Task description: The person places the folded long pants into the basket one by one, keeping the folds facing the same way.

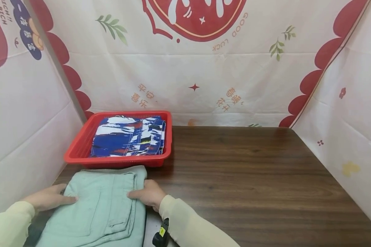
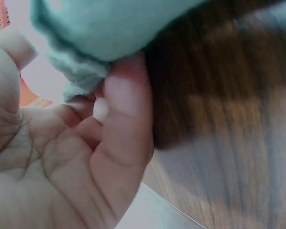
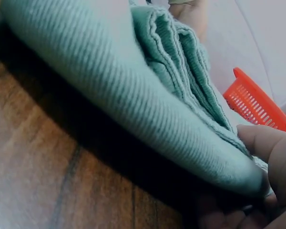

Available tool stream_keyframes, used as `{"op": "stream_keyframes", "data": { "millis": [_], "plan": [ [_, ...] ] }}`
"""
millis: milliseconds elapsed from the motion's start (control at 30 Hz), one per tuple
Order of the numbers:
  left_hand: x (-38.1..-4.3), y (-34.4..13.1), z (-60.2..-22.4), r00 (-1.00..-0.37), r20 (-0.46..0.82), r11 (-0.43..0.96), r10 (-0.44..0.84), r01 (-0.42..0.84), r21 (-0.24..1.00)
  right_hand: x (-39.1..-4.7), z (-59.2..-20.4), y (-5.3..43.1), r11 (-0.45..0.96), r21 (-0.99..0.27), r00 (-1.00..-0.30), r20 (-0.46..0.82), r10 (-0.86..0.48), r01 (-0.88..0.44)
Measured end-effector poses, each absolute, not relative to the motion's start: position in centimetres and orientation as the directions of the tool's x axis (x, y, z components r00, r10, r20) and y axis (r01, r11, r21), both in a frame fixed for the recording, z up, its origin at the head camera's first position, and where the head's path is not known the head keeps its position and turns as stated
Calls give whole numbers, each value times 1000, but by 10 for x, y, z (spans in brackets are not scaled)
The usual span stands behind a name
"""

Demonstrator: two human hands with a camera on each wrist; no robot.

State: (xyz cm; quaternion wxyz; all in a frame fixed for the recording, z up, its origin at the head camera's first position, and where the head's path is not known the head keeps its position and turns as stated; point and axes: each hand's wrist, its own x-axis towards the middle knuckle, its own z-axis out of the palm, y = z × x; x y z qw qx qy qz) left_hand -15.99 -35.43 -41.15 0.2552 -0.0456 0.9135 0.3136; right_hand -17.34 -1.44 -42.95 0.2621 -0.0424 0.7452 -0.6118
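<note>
A folded mint-green garment (image 1: pixel 92 206), with stitched seams and several thick layers, lies at the front left of the head view. My left hand (image 1: pixel 51 198) grips its left side, thumb on top; the left wrist view shows the fingers (image 2: pixel 126 100) under the cloth edge. On the opposite side my right hand (image 1: pixel 149 195) pinches the layers, thumb above and fingers beneath. In the right wrist view the rounded fold of the garment (image 3: pixel 109 90) stands off the wooden surface, with a dark shadow below. Some fingertips are hidden under the cloth.
Just behind the garment stands a red plastic basket (image 1: pixel 117 160) with perforated walls. Inside it lies a folded blue, white and red patterned cloth (image 1: pixel 128 135). The brown wooden table (image 1: pixel 250 185) stretches to the right. Printed white curtains (image 1: pixel 185 68) hang at the back and both sides.
</note>
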Motion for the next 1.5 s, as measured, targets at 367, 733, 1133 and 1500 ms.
{"op": "stream_keyframes", "data": {
  "millis": [367,733,1133,1500],
  "plan": [
    [-154,-361,-406,-851,-503,618,148,-318,719,-171,-428,-15,271,-931,-883,-330,-335,245],
    [-149,-367,-408,-897,-396,656,198,-179,734,-165,-427,-16,237,-952,-892,-272,-360,195],
    [-141,-366,-400,-925,-336,706,176,-120,698,-162,-425,-17,150,-969,-890,-241,-387,197],
    [-130,-372,-397,-959,-227,767,168,-18,642,-160,-424,-16,112,-972,-887,-233,-399,205]
  ]
}}
